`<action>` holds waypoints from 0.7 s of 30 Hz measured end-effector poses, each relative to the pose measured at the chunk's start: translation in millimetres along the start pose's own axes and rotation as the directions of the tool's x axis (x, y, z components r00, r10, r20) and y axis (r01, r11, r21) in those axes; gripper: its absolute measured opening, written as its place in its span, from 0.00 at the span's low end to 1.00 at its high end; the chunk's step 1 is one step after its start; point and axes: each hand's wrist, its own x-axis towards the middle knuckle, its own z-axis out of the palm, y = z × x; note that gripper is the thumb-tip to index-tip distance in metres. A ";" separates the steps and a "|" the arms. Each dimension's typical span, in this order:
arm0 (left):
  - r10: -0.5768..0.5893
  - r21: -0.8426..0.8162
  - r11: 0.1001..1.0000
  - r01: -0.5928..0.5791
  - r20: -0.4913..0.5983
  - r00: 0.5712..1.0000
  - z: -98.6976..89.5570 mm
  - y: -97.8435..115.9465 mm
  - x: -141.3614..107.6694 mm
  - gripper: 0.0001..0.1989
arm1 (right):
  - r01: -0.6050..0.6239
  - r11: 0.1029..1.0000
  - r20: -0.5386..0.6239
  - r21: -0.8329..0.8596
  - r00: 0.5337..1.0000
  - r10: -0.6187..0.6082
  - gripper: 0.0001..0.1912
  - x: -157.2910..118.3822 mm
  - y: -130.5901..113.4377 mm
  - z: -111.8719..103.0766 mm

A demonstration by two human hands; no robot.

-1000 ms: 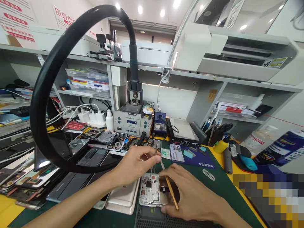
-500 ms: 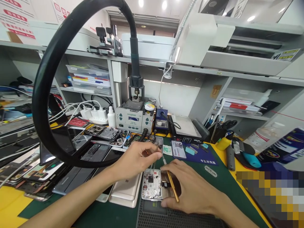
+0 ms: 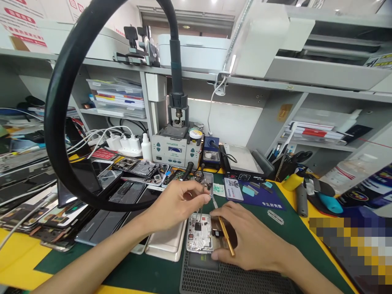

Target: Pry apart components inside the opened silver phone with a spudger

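Observation:
My left hand (image 3: pixel 179 204) is closed in a pinch on metal tweezers (image 3: pixel 201 208), whose tips point down at the bare circuit board of an opened phone (image 3: pixel 199 234). Whether the tips touch the board, I cannot tell. From the right, my right hand (image 3: pixel 245 237) grips the phone by its edges, thumb at the near edge and fingers at the far one. A thin gold-handled tool (image 3: pixel 227 239) is tucked in the same hand, its pale tip pointing away from me. Beneath the phone lies a black perforated pad (image 3: pixel 232 279). A gold-coloured phone back (image 3: pixel 165 241) lies to its left.
A thick black hose (image 3: pixel 56 102) loops above the left side from a grey rework station (image 3: pixel 174 151). Several phones and parts (image 3: pixel 113 208) crowd the left. A razor blade (image 3: pixel 275 217) lies on the green mat (image 3: pixel 294 245). A yellow bottle (image 3: pixel 292 181) stands at right.
My view has shifted slightly, so the bench sits a little farther right. Both hands keep their hold at the phone, and the tweezers stay over the board.

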 end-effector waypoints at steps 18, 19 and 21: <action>-0.017 0.006 1.000 0.017 0.008 1.000 1.4 -3.3 -0.2 0.13 | 0.005 0.999 0.018 -0.034 1.000 -0.004 0.32 -0.1 -1.3 0.2; -0.016 0.006 1.000 0.016 0.009 1.000 1.6 -3.4 -0.3 0.13 | 0.007 0.999 0.018 -0.034 1.000 -0.006 0.32 -0.1 -1.6 0.2; -0.013 0.008 1.000 0.013 0.010 1.000 1.8 -3.3 -0.5 0.12 | 0.010 0.999 0.016 -0.033 1.000 -0.010 0.32 0.0 -2.5 0.1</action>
